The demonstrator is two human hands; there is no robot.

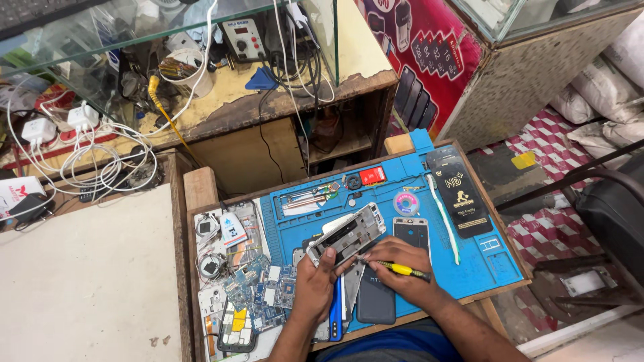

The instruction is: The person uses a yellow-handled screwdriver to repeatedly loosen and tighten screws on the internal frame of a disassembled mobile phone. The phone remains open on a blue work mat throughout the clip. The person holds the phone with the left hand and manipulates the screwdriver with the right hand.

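Observation:
My left hand (315,281) grips the lower end of an opened phone frame (349,234), a silver mid-frame tilted over the blue work mat (483,258). A yellow-handled screwdriver (401,269) sits in my right hand (397,260), its metal tip pointing left at the frame's lower edge. A dark grey phone back cover (375,300) lies under my right wrist. A thin blue phone part (336,314) stands on edge beside my left wrist. Another phone body (411,230) lies flat just right of the frame.
Loose circuit boards and parts (251,288) cover the tray's left side. A black packet (460,191), a solder roll (405,202) and tweezers (305,200) lie on the mat. Chargers and white cables (80,154) sit on the far bench, a soldering station (245,39) behind glass.

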